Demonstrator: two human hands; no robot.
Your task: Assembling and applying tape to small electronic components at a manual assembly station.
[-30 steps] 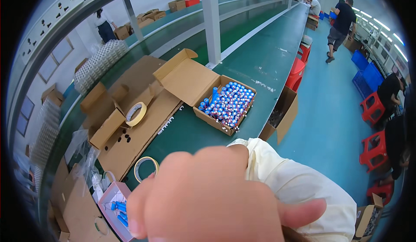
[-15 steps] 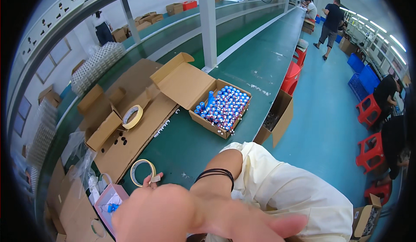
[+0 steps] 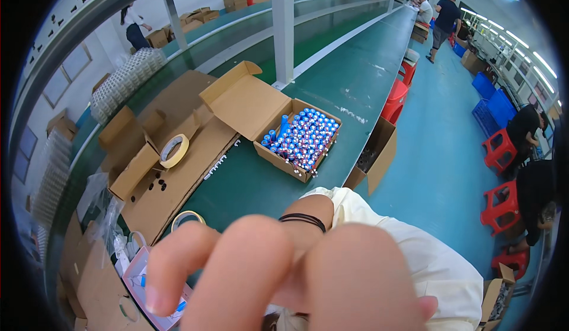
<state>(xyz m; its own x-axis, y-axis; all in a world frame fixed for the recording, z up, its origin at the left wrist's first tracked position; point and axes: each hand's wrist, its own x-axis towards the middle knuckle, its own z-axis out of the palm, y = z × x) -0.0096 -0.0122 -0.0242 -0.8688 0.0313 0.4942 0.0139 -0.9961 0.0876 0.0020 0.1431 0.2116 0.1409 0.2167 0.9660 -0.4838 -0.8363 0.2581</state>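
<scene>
My right hand [image 3: 255,277] fills the bottom middle, very close and partly blurred. Its fingers are bent but spread apart, and some tips run off the lower edge. Nothing shows between them. Behind the fingers is a wrist with thin black bands [image 3: 305,217], leading to wide white cloth [image 3: 409,254]. No left hand can be made out. Beyond the fingers, an open cardboard box [image 3: 290,168] holds many small blue cylinders [image 3: 305,135] with thin leads and white connectors. A tape roll [image 3: 188,216] is half hidden by my fingers.
Another tape roll [image 3: 175,151] leans on an open carton [image 3: 133,165] at left, beside several small black pieces [image 3: 159,184]. A pink tray [image 3: 135,271] stands at lower left. A metal post [image 3: 283,34] rises from the green bench [image 3: 349,88]. Red stools [image 3: 499,206] and people are at right.
My right hand has gone from a blurred fist to spread, bent fingers closer in front. The view has shifted slightly. A person in the far aisle has walked farther off.
</scene>
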